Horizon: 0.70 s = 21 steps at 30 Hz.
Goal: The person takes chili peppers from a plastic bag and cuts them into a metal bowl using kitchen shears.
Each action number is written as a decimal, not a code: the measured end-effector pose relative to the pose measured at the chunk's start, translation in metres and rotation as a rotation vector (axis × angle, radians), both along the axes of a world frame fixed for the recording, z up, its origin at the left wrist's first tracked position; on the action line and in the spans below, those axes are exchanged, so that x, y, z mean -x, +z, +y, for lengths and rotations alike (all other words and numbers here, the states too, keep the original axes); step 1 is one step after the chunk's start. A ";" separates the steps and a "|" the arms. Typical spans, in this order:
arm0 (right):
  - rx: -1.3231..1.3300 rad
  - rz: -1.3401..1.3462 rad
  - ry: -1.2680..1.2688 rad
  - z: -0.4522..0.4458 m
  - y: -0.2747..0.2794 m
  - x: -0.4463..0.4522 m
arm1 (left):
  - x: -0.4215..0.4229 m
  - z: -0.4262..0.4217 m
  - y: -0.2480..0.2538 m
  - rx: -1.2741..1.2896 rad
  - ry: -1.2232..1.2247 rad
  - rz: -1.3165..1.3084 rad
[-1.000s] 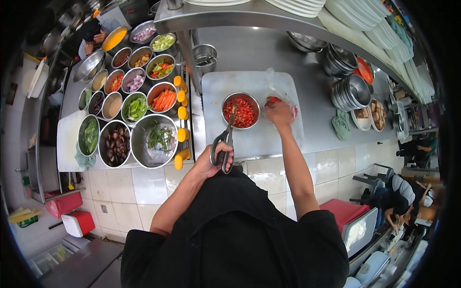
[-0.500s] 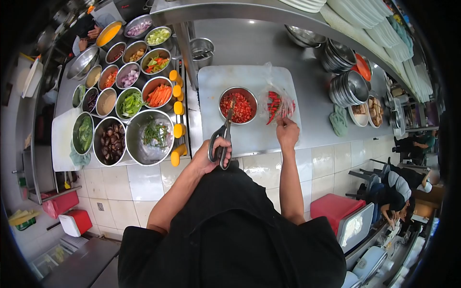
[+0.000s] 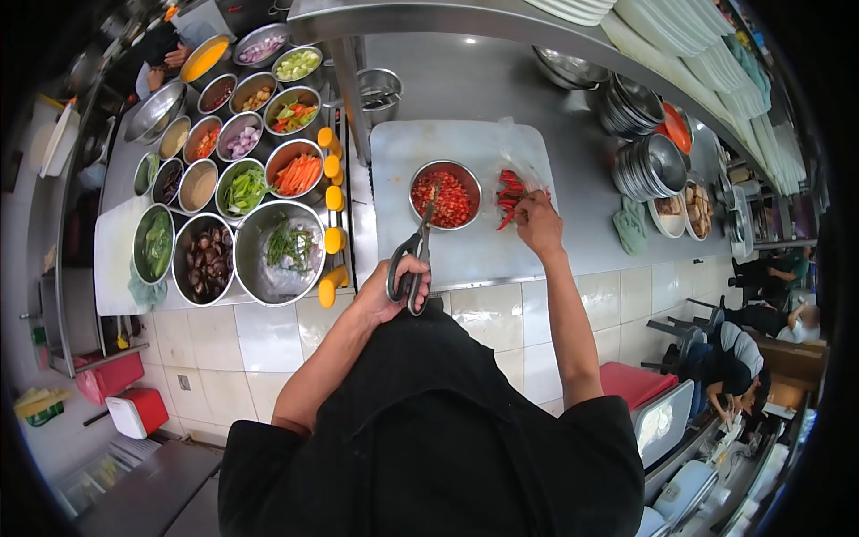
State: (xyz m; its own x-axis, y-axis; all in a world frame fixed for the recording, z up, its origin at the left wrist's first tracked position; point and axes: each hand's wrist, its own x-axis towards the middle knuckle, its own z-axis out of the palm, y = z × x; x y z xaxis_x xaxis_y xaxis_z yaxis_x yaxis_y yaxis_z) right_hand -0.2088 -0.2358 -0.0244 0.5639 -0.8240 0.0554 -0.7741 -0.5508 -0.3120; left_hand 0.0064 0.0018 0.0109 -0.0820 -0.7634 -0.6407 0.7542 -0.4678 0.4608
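Ahead of the left hand [image 3: 383, 292], gripping scissors [image 3: 418, 246]: bowl [image 3: 412, 199] holds cut chillies [image 3: 457, 199] | By right hand [image 3: 540, 224], grip unclear: whole chillies [image 3: 510, 193] remain

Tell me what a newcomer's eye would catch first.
Probably the chopped red chilies in a metal bowl on the white cutting board, scissors in the left hand pointing into it. Then the longer chilies by the right hand, and filled containers crowding the picture's left.
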 end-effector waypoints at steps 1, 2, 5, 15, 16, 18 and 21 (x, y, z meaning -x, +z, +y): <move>-0.031 0.039 -0.010 0.000 0.003 0.001 | 0.000 0.000 0.001 -0.001 0.006 -0.002; -0.040 0.066 -0.015 0.000 0.004 0.001 | 0.001 0.001 0.002 -0.003 0.011 -0.005; -0.031 0.062 -0.019 -0.001 0.004 0.002 | 0.001 0.000 0.005 0.015 0.016 -0.002; 0.078 0.005 0.242 -0.006 0.001 0.001 | 0.002 0.001 0.001 -0.001 0.000 -0.017; 0.079 0.014 0.255 -0.006 0.002 0.001 | 0.002 0.001 0.002 0.004 0.000 -0.015; 0.086 -0.049 0.241 -0.007 0.003 0.002 | 0.002 0.001 0.002 0.013 0.004 -0.013; -0.029 -0.085 0.206 -0.011 0.012 0.003 | 0.002 0.002 0.001 0.015 0.012 -0.011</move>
